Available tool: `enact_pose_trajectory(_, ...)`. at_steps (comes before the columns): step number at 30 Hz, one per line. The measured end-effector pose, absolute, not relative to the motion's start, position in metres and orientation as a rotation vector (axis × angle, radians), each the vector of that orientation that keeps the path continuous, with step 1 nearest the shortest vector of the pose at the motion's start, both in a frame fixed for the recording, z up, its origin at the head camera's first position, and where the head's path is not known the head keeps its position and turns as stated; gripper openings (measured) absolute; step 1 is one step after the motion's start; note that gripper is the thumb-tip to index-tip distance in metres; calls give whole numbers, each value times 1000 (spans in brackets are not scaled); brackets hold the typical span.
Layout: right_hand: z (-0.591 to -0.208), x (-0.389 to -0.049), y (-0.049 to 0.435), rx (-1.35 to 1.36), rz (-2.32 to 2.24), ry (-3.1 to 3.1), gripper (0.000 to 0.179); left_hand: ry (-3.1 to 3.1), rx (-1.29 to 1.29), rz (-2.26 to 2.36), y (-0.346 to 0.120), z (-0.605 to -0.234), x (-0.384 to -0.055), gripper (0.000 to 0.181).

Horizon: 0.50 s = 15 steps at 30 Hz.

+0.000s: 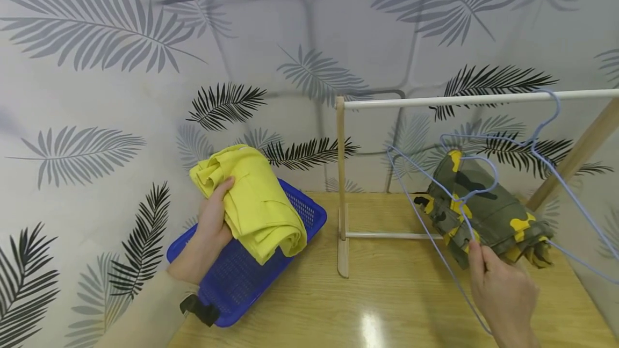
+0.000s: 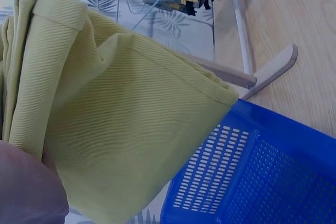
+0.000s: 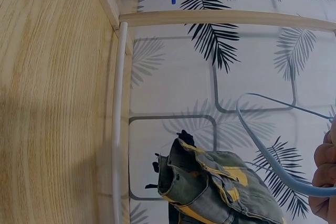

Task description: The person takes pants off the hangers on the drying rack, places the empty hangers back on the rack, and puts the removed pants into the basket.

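Observation:
My left hand grips a folded yellow cloth garment, thumb on top, held over a blue plastic basket. Seen from the left wrist, the ribbed yellow fabric fills much of the view. At the right, my right hand pinches a light blue clothes hanger that carries no garment. Behind that hanger a camouflage garment in green, black and yellow hangs folded over a second blue hanger, hooked on the rack's white rail.
The rack's wooden left post stands on a foot on the wood-grain table, right of the basket. A lower white bar runs near the tabletop. Behind everything rises a leaf-patterned wall.

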State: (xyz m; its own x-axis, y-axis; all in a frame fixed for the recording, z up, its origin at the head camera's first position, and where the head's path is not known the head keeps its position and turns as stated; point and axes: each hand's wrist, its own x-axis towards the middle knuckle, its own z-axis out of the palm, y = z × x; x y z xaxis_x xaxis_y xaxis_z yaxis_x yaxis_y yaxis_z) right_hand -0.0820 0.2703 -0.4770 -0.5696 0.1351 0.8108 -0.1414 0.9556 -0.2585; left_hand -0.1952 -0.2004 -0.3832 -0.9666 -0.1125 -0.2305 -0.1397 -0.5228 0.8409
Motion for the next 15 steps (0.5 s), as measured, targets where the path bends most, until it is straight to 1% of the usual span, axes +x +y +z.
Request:
enact_pose_trajectory(8,-478,-80,269,-34,388,-2152,64,1517,-413,2763,-202,-391,-212,26)
enact_pose_trajectory(15,-476,-82,266,-1,362,-2140,65,1471,-434,2835,-206,-403,-224,29)
